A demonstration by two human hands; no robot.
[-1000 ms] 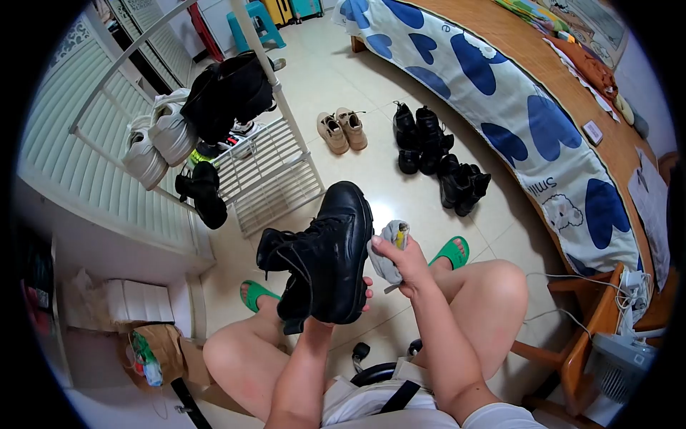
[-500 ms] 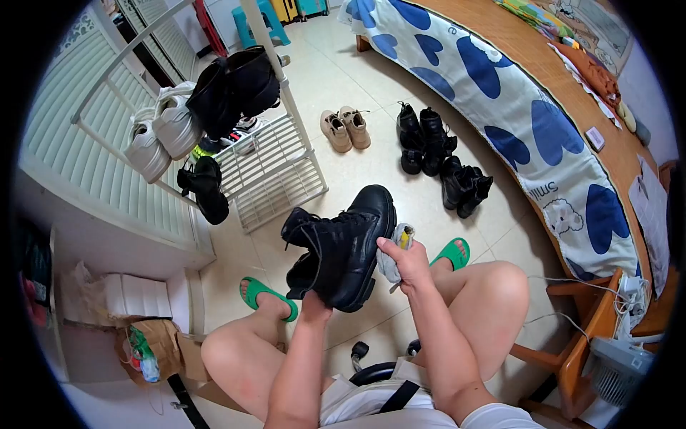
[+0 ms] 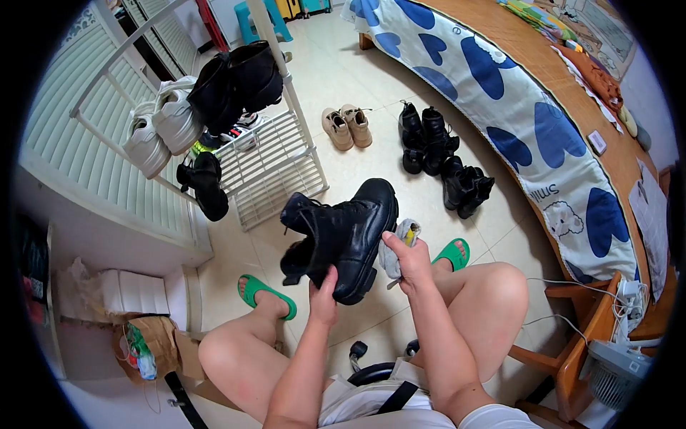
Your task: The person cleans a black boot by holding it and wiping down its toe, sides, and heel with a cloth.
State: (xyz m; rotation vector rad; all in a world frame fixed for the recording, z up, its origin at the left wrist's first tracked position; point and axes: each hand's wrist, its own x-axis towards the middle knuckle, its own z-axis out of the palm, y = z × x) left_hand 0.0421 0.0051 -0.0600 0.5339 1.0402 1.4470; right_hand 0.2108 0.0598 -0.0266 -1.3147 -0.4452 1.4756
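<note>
A black lace-up boot (image 3: 349,232) is held up over the floor between my knees, toe pointing away and to the right. My left hand (image 3: 325,297) grips it near the heel, thumb along the side of the shaft; the other fingers are hidden behind it. In my right hand (image 3: 407,261) is a bunched grey cloth (image 3: 391,259) with a yellow patch, pinched under the thumb, close beside the boot's sole edge. Whether the cloth touches the boot, I cannot tell.
A white shoe rack (image 3: 275,161) with several shoes stands at left. Beige shoes (image 3: 346,129) and black boots (image 3: 429,139) rest on the tiles ahead. At right are a bed with a heart-patterned cover (image 3: 550,136) and a wooden chair (image 3: 572,357). A paper bag (image 3: 161,339) sits at lower left.
The boot has turned and tilted slightly, its toe a little higher. My left hand has shifted so its thumb now shows on the boot's side. My right hand has barely moved.
</note>
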